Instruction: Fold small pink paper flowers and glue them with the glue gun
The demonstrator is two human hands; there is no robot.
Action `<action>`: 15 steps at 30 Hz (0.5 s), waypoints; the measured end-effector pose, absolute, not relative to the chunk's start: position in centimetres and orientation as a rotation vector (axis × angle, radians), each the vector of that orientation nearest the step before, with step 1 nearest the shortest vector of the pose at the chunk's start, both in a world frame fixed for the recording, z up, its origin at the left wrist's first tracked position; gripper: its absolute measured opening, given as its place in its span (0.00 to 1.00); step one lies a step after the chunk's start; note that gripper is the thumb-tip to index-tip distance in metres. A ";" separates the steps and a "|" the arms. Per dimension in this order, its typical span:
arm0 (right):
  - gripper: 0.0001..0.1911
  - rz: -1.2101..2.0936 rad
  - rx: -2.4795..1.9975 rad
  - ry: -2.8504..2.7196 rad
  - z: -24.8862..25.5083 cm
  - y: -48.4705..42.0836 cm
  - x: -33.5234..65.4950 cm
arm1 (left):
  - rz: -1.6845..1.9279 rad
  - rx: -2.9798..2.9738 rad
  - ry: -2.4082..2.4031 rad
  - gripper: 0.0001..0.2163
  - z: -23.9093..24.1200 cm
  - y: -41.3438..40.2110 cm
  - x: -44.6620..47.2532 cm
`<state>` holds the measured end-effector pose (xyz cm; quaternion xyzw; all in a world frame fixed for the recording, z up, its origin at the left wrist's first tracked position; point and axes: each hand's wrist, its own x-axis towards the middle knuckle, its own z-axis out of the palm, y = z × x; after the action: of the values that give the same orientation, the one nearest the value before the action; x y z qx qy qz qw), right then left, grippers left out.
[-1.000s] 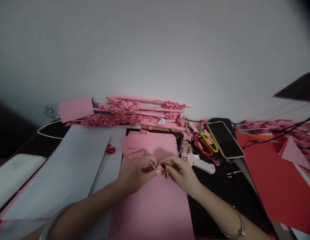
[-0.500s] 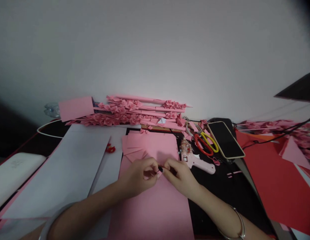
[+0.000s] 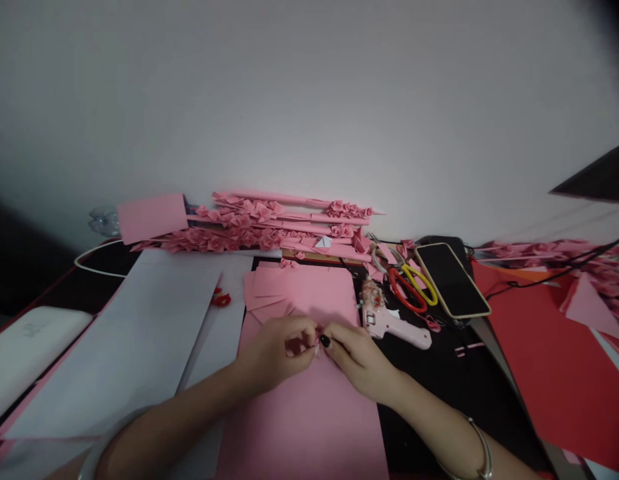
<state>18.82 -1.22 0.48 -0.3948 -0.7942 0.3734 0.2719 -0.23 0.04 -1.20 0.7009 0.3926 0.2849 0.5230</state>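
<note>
Over a large pink sheet [image 3: 309,420], my left hand [image 3: 276,353] is closed, its thumb and fingers pinching a small piece of pink paper [image 3: 317,347]. From the other side my right hand [image 3: 356,357] grips the same piece, its dark-nailed thumb pressed close to it. Fingers cover most of the piece, so its shape is hard to make out. Just beyond the hands, several small pink paper cards [image 3: 269,290] lie fanned on the sheet. A pale pink glue gun [image 3: 396,327] rests to the right of my right hand.
Pink paper flowers on rolled stems [image 3: 249,230] are piled along the wall. Scissors with red and yellow handles [image 3: 412,287] lie beside a phone [image 3: 452,280]. White sheets [image 3: 124,340] cover the left; red sheets [image 3: 554,353] cover the right, under a black cable [image 3: 564,272].
My right thumb and fingers have shifted slightly around the small pink paper piece, and a little more of it shows between the hands. My left hand stays almost still.
</note>
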 end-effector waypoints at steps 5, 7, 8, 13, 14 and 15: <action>0.10 1.011 -1.045 -2.151 0.6 -1.2 18.8 | 0.686 1.730 0.901 0.03 -0.8 0.2 -0.2; 0.10 1.010 -1.053 -2.159 0.6 -1.2 18.8 | 0.709 1.761 0.894 0.03 -0.7 0.2 -0.2; 0.10 1.011 -1.057 -2.165 0.6 -1.2 18.8 | 0.718 1.768 0.892 0.03 -0.7 0.2 -0.2; 0.10 1.017 -1.092 -2.190 0.5 -1.3 18.9 | 0.683 1.745 0.905 0.03 -0.9 0.1 -0.2; 0.10 1.022 -1.091 -2.193 0.4 -1.3 18.9 | 0.658 1.730 0.912 0.02 -0.9 0.0 -0.2; 0.10 1.029 -1.086 -2.197 0.4 -1.3 18.9 | 0.641 1.709 0.917 0.02 -0.8 0.0 -0.2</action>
<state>18.92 -1.26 0.40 -0.3965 -0.8026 0.3759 0.2395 -0.16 -0.01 -0.85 0.7135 0.3829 0.2675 0.5223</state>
